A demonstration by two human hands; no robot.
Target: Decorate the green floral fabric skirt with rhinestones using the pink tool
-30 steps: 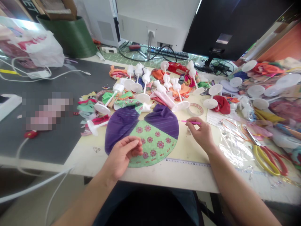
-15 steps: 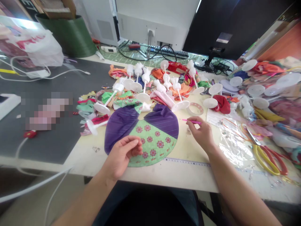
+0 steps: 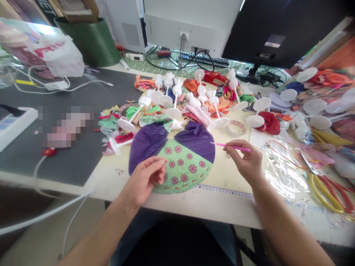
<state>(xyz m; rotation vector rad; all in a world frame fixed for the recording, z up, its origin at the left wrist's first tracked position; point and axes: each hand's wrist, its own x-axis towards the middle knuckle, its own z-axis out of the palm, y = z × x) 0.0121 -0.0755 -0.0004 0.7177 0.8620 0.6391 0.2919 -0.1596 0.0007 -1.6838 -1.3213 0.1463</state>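
A round purple-and-green fabric panel (image 3: 177,162) lies flat on the bench (image 3: 222,205); the left hand (image 3: 144,181) curls loosely open over it; the right hand (image 3: 245,162) pinches a pink stick (image 3: 231,146).

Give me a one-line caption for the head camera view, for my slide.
Left hand over a purple-and-green floral fabric circle while the right hand holds a thin pink stick.

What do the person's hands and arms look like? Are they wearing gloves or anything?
No gloves! The left hand and the right hand are both bare, and I can't see any rings. The forearms are bare too: no sleeves show, and no watch or bracelet.
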